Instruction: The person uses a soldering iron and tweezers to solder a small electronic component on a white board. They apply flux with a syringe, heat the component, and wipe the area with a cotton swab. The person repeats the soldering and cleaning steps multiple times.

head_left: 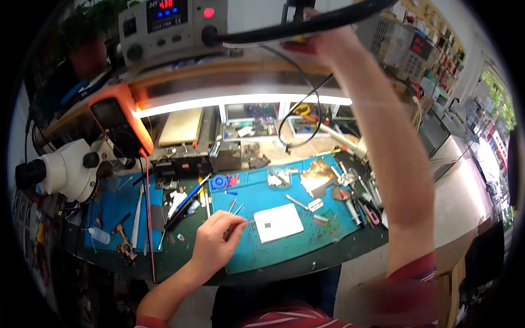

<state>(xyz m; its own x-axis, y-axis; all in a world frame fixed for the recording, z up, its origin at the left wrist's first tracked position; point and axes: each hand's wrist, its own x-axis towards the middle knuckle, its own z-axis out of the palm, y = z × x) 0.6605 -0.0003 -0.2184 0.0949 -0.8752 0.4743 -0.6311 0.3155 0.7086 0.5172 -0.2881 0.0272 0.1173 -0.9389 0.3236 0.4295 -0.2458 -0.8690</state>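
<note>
My left hand is closed in a pinch at the near left of the blue-green work mat. From its fingertips a thin pointed tool sticks out toward a white pad; its kind is too small to tell. On that pad lies a small dark square chip. High at the back, my right hand reaches up to the shelf above the bench. A thick black cable crosses in front of it and blur covers its fingers, so its grip is hidden. Something red shows beside it.
A grey bench unit with a lit display stands on the shelf. An orange multimeter leans below it, near a white microscope. Loose tools, a syringe and a small bottle lie around the mat.
</note>
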